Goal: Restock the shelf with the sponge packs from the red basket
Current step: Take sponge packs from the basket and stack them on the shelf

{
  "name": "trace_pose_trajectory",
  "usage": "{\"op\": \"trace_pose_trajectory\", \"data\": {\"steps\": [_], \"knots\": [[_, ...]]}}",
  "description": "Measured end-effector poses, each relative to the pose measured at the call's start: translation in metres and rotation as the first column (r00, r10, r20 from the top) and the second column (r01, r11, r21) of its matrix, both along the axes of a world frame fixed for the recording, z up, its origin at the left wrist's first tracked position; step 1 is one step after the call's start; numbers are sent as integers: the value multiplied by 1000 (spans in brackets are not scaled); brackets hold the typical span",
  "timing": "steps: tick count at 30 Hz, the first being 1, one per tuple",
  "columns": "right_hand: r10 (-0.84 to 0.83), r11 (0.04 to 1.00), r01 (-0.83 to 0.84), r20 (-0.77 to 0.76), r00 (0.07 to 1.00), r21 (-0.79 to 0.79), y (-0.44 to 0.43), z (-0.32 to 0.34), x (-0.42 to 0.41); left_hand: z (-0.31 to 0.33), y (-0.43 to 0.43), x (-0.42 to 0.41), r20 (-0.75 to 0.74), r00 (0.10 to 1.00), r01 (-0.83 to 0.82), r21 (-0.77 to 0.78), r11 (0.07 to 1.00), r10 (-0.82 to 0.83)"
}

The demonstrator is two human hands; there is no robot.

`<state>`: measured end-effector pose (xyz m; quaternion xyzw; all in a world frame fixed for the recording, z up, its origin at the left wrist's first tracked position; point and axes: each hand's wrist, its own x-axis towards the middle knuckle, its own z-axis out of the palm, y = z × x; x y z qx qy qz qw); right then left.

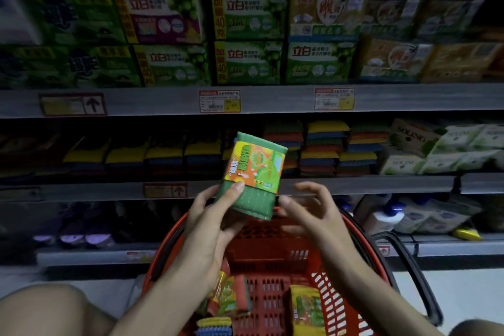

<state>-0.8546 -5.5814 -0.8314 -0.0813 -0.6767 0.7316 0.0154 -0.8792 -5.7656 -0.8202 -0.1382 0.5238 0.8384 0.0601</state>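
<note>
My left hand grips a green sponge pack with an orange and yellow label, holding it upright above the red basket. The thumb lies on the pack's lower front. My right hand hovers just right of the pack's lower edge, fingers spread and loosely curved, holding nothing. Inside the basket lie more sponge packs: one at the left, one at the right, and a yellow and blue one at the near edge. The middle shelf behind the pack holds stacks of coloured sponges.
The top shelf carries green and yellow boxed goods. White packets fill the middle shelf's right end. Bottles stand on the lower shelf at the right. The basket's black handle hangs to its right. My knees show at the bottom corners.
</note>
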Motion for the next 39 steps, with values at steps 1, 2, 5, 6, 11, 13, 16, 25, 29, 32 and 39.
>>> {"op": "trace_pose_trajectory", "data": {"steps": [1, 2, 5, 6, 11, 13, 16, 25, 29, 32, 39], "knots": [[-8, 999, 8, -9, 1000, 45, -5, -1, 5, 1, -2, 1, 1, 1000, -31, 17, 999, 31], [-13, 998, 14, -23, 1000, 61, -11, -1, 9, 1, -4, 1, 1, 998, -58, 24, 998, 58], [-18, 998, 23, -81, 997, 63, -27, 1, 16, 4, -6, 1, -16, 994, -112, 18, 994, 112], [-14, 997, 22, -102, 995, 76, -31, 3, 16, 4, -6, 0, -18, 992, -125, 24, 992, 125], [29, 992, -8, -174, 984, 123, -52, 8, 18, 4, -6, -3, -46, 980, -196, 4, 981, 196], [57, 989, -32, -172, 983, 147, -59, 8, 17, 5, -8, -7, -78, 963, -262, -30, 965, 259], [108, 976, -68, -192, 975, 205, -67, 3, 14, 5, -9, -13, -145, 939, -328, -106, 939, 311], [155, 970, -107, -217, 964, 219, -76, -9, -5, -9, -13, -19, -334, 917, -333, -341, 879, 218], [143, 965, -90, -204, 969, 247, -78, -14, -9, -12, -14, -20, -291, 933, -308, -337, 890, 212], [135, 961, -76, -211, 968, 267, -80, -19, -8, -16, -13, -14, -276, 940, -289, -333, 898, 200], [108, 953, -34, -235, 966, 301, -79, -27, -7, -22, -10, -2, -307, 943, -252, -414, 875, 126]]}}
